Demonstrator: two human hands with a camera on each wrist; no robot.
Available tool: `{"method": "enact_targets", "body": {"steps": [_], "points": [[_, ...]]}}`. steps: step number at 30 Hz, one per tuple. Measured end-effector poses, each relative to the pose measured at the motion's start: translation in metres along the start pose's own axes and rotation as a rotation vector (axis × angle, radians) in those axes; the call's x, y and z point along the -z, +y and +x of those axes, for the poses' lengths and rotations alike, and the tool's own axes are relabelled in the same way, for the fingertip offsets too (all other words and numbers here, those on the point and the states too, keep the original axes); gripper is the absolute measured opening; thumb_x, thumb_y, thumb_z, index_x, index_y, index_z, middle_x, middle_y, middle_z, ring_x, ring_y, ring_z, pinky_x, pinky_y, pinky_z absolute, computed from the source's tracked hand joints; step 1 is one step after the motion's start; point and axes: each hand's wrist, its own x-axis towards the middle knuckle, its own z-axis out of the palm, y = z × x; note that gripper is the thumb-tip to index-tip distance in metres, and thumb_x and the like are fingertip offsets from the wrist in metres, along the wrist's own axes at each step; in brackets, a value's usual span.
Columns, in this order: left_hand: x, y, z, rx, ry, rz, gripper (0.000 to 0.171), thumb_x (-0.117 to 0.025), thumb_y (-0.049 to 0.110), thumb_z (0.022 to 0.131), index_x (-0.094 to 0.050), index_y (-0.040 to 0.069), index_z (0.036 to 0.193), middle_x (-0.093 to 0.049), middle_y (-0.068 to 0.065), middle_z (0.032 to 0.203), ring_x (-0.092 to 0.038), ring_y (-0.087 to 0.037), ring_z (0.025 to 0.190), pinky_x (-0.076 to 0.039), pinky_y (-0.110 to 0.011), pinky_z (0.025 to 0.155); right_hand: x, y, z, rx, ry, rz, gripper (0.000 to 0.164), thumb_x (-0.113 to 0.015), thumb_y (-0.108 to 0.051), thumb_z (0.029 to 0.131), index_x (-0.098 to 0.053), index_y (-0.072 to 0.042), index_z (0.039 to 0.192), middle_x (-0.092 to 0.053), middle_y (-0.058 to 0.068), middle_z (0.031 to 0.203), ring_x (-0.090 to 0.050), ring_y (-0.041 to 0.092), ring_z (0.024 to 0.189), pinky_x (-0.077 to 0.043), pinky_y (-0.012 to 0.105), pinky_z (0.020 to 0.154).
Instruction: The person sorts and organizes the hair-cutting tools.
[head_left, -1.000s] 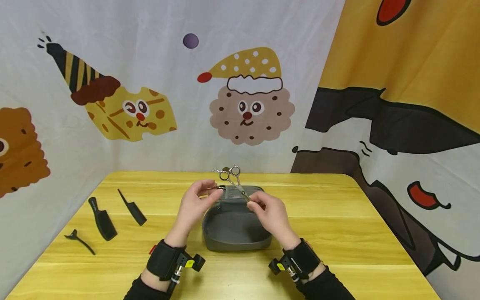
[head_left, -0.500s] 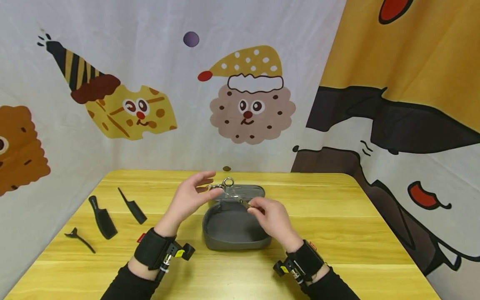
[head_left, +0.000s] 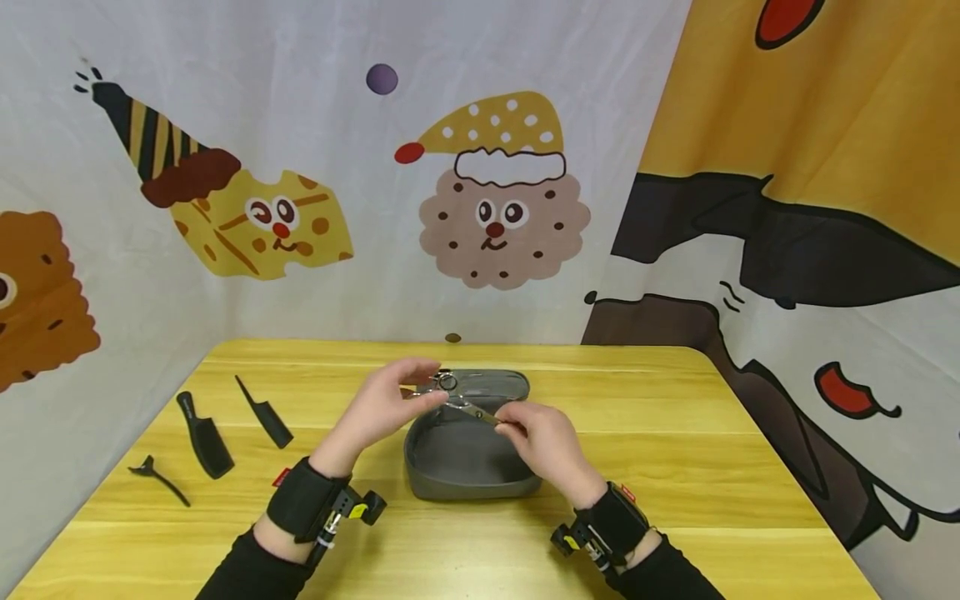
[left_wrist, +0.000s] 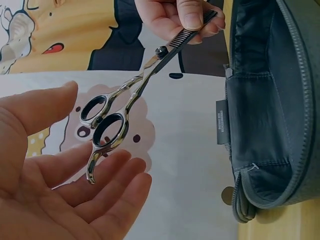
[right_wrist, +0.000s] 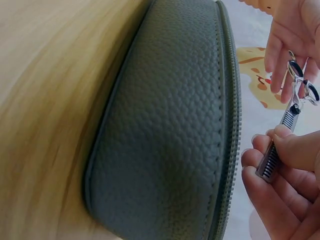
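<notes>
A pair of silver thinning scissors (head_left: 474, 410) hangs over the grey zip case, handles toward the left. My right hand (head_left: 546, 437) pinches its toothed blades between thumb and fingers; the teeth show in the right wrist view, where the scissors (right_wrist: 271, 159) lie along the fingers. My left hand (head_left: 378, 408) is held spread at the finger rings. In the left wrist view, the left hand's thumb stands apart from the rings, and its fingers lie loosely behind the scissors (left_wrist: 161, 52). Beneath both hands, the case (head_left: 472, 488) sits unzipped, its lid folded back.
On the left of the wooden table (head_left: 675, 467) lie a wide black comb (head_left: 212, 448), a black tail comb (head_left: 269, 419) and a small black forked item with a thin curved stem (head_left: 162, 480). A cartoon-printed curtain (head_left: 300, 100) stands behind the table.
The scissors have tipped down from a raised slant to a flatter pose, handles lowered toward the left hand. The left hand spread, then dropped slightly. The right hand keeps its pinch, a little lower.
</notes>
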Motion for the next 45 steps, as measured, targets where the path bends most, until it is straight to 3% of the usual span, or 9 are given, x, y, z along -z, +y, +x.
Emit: {"method": "enact_targets", "body": {"steps": [7,27,34,45], "points": [[-0.002,-0.006,-0.001,0.000,0.016,-0.001,0.033,-0.072,0.017,0.092,-0.067,0.002,0.121,-0.069,-0.009,0.110,-0.066,-0.025,0.100,-0.054,-0.038,0.086,0.000,-0.001,0.001,-0.001,-0.031,-0.001,0.008,-0.076,-0.014,0.087,-0.073,-0.017,0.094,-0.069,-0.005,0.087,-0.063,0.010,0.073,-0.051,0.026,0.066],[-0.011,-0.017,-0.007,0.003,-0.031,0.005,0.008,-0.070,0.013,0.094,-0.073,0.008,0.099,-0.068,0.001,0.087,-0.065,-0.014,0.077,-0.054,-0.031,0.067,-0.006,0.001,-0.005,0.029,-0.032,-0.043,0.012,-0.077,-0.013,0.086,-0.073,-0.019,0.096,-0.069,-0.005,0.088,-0.064,0.012,0.077,-0.053,0.027,0.071],[-0.012,-0.020,-0.007,-0.001,-0.028,-0.029,0.006,-0.069,0.010,0.093,-0.074,0.007,0.095,-0.068,0.000,0.083,-0.065,-0.013,0.072,-0.056,-0.028,0.066,-0.004,0.001,-0.002,0.017,-0.060,-0.037,0.010,-0.076,-0.013,0.087,-0.074,-0.018,0.095,-0.070,-0.004,0.088,-0.065,0.012,0.079,-0.054,0.028,0.071],[-0.014,-0.021,-0.008,0.017,-0.001,-0.063,0.005,-0.070,0.008,0.092,-0.075,0.008,0.093,-0.069,0.001,0.081,-0.066,-0.014,0.071,-0.057,-0.028,0.065,0.001,0.001,0.002,-0.068,-0.115,0.044,0.010,-0.076,-0.015,0.088,-0.074,-0.017,0.097,-0.068,-0.005,0.091,-0.063,0.012,0.080,-0.052,0.028,0.072]]}}
